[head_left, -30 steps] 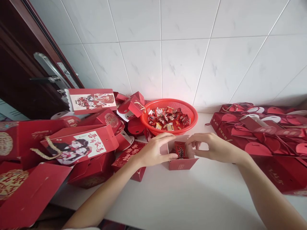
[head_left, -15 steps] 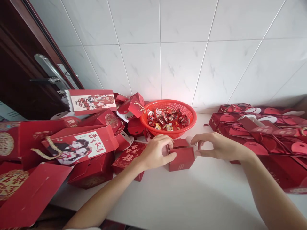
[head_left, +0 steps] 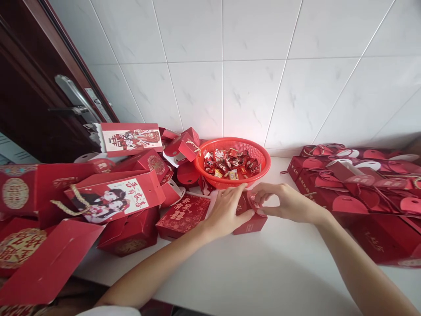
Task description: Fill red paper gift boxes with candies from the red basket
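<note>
A smooth white worktop [head_left: 279,272] carries a round red perforated plastic basket [head_left: 259,151] near mid back edge. Toward the front edge stands a small red cardboard box [head_left: 250,226]; left of it lies a flat red printed cardboard box [head_left: 184,217]. Jumbled red cardboard boxes [head_left: 131,232] crowd the left end; dark-red corded cardboard boxes [head_left: 371,237] line the right.

Small red cardboard box [head_left: 249,226]: upper part partly covered by the bare left hand [head_left: 226,210] and bare right hand [head_left: 285,202]; contents hidden; front lettering too small to read. Smallest print on the glossy red-and-yellow wrapped sweets [head_left: 233,165] illegible. Dark brown door [head_left: 24,83] cut by left edge; red corded cardboard boxes [head_left: 368,239] cut by right.
</note>
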{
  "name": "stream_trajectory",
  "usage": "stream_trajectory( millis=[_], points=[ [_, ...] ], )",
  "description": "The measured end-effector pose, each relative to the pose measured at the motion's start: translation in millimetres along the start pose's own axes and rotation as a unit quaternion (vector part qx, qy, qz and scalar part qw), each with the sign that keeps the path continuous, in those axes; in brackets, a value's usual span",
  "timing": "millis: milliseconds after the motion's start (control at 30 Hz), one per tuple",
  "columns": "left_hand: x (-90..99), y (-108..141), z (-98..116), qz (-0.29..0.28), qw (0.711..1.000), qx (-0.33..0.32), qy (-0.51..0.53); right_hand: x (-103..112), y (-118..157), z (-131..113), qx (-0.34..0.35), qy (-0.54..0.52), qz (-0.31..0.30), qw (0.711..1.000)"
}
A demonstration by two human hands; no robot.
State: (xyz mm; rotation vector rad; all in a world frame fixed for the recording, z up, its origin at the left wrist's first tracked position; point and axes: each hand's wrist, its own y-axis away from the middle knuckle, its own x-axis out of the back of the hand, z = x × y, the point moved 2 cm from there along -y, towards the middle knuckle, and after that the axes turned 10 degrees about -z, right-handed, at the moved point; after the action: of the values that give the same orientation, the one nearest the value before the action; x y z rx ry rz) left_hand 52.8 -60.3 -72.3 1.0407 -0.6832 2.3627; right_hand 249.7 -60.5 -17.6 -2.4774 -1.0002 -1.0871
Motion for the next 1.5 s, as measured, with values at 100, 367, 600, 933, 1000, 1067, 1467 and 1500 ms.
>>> stream_trajectory(
  millis=[100, 367, 600, 933, 1000, 1067, 1467, 1500],
  points=[
    [-5.0, 1, -2, -0.017, 1.000, 0.024, 0.006, -2, -1, 0, 0.010, 0.008, -0.008, 1.000],
    [-7.6, 6, 1, -0.068, 0.996, 0.029, 0.057, -7, -3, -4, 0.012, 0.067, -0.048, 0.997],
    [-1.4, 8, 6, -0.057, 0.991, 0.012, 0.117, -11, 5, -9, -0.042, 0.095, -0.024, 0.994],
    [-27.0, 16, 8, -0.042, 0.973, 0.046, 0.224, -38, 36, -16, -0.139, 0.144, 0.049, 0.978],
    [-32.0, 22, 11, -0.058, 0.967, 0.026, 0.248, -43, 41, -16, -0.142, 0.133, 0.046, 0.980],
    [-36.9, 28, 13, -0.071, 0.963, 0.005, 0.261, -48, 46, -16, -0.147, 0.125, 0.036, 0.981],
    [-60.3, 46, 7, -0.161, 0.950, -0.070, 0.259, -10, 189, -10, -0.267, 0.068, 0.083, 0.958],
    [-60.5, 46, 7, -0.166, 0.950, -0.068, 0.256, -4, 210, -9, -0.295, 0.067, 0.105, 0.947]
  ],
)
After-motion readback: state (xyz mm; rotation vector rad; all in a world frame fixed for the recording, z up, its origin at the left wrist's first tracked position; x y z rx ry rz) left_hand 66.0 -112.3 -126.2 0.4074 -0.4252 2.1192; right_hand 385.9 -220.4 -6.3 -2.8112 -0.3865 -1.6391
